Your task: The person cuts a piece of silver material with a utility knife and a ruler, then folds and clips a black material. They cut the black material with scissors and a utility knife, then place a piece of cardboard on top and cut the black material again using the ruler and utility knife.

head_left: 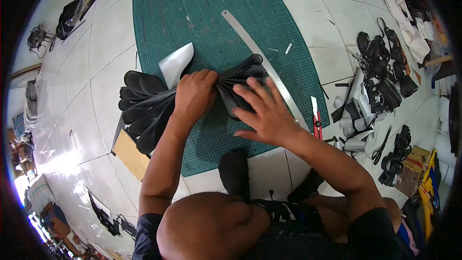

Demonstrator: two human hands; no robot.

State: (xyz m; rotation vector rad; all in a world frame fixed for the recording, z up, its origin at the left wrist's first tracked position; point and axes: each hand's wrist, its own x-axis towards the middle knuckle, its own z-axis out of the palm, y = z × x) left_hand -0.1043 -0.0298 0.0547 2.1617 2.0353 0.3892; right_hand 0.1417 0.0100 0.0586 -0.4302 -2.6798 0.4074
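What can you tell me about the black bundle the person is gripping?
The black bundle is a stack of thin, flexible-looking pieces with rounded ends, perhaps leather or synthetic. The left hand grips its gathered middle; both ends fan out, the left one reaching past the green cutting mat. The right hand spreads over the right end; contact is unclear.

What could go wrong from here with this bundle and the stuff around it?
1. The left hand pinches the black pieces mid-length with both ends fanned out; some may slip or shift out of line if that grip eases.
2. The red knife lies by the right forearm; a sideways sweep might catch it.
3. The right hand is spread close to the metal ruler and could nudge it.
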